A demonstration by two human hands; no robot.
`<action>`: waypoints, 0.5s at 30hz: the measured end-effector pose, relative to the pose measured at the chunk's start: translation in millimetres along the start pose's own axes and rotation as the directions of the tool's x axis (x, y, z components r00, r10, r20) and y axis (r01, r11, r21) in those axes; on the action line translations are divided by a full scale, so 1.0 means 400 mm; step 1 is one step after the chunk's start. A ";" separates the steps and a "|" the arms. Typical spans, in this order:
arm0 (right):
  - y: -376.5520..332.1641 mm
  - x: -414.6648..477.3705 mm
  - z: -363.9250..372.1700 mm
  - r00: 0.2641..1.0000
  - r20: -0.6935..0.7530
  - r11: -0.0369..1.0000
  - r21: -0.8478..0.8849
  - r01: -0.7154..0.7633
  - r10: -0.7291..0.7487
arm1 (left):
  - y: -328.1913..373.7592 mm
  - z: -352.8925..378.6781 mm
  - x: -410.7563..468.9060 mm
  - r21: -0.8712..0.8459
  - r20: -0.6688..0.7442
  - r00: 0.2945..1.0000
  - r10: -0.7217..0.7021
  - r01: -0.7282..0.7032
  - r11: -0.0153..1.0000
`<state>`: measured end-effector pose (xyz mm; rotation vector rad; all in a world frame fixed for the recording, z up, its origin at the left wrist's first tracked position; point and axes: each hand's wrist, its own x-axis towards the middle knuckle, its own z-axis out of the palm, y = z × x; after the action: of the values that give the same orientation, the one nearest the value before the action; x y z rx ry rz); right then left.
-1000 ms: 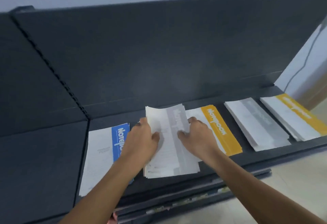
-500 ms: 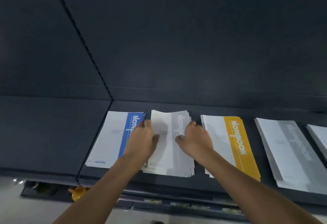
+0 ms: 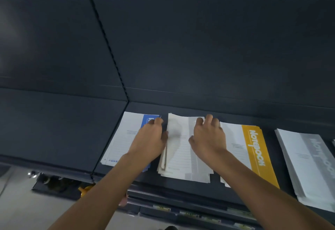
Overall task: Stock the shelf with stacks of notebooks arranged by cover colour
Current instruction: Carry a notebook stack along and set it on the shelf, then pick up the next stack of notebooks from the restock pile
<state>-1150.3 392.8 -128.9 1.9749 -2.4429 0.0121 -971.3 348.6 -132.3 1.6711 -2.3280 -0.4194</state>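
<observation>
shelf (image 3: 271,146): a dark, flat board running across the middle of the frame, with a dark back panel (image 3: 199,48) above it. four notebook stacks lie flat on it in a row, covers up, with gaps visible between them.

centre stack (image 3: 183,159): white covers with a pale grey stripe, at frame centre between the two hands. the notebooks are fanned unevenly, and several edges protrude at the near and left sides.

blue stack (image 3: 121,139): left of centre, white with a blue stripe along its right side, partly covered by the left arm.

yellow stack (image 3: 253,155): right of centre, white with a yellow stripe bearing white lettering.

grey stack (image 3: 306,162): at the right edge of the frame, many layers visible, cut off by the frame border.

left hand (image 3: 150,139): not gripping. the fingers are extended and relaxed above the blue stripe, and the thumb bears against the left edge of the centre stack.

right hand (image 3: 208,137): not gripping. it lies palm down on the right part of the centre stack, fingers spread and lightly bent, fingertips (image 3: 209,117) at the stack's far edge, thumb on the cover.

below the shelf, at the lower middle of the frame, a second shelf edge carries label strips (image 3: 161,208). a small yellow object (image 3: 87,189) sits at the lower left; what it is cannot be told.
</observation>
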 end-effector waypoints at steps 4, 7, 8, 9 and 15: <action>-0.077 0.043 -0.042 0.997 -0.022 0.997 0.029 0.073 -0.073 | -0.064 -0.070 -0.012 -0.024 -0.002 1.000 -0.004 0.004 1.000; -0.168 0.071 -0.068 0.983 -0.036 0.979 0.092 0.180 -0.178 | -0.136 -0.127 -0.027 -0.011 -0.029 0.999 -0.041 0.041 0.999; -0.205 0.080 -0.076 0.973 -0.040 0.968 0.103 0.229 -0.226 | -0.164 -0.147 -0.034 -0.004 -0.041 0.998 -0.057 0.057 0.998; -0.248 0.089 -0.085 0.959 -0.043 0.953 0.108 0.283 -0.280 | -0.194 -0.168 -0.043 0.001 -0.057 0.996 -0.071 0.072 0.997; -0.574 0.114 -0.144 0.862 -0.023 0.839 0.215 0.499 -0.507 | -0.437 -0.320 -0.110 0.042 -0.088 0.977 -0.195 0.199 0.979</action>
<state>-935.8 300.4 -69.9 2.6723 -1.9223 0.2533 -758.0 325.9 -79.3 1.9140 -2.1388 -0.3222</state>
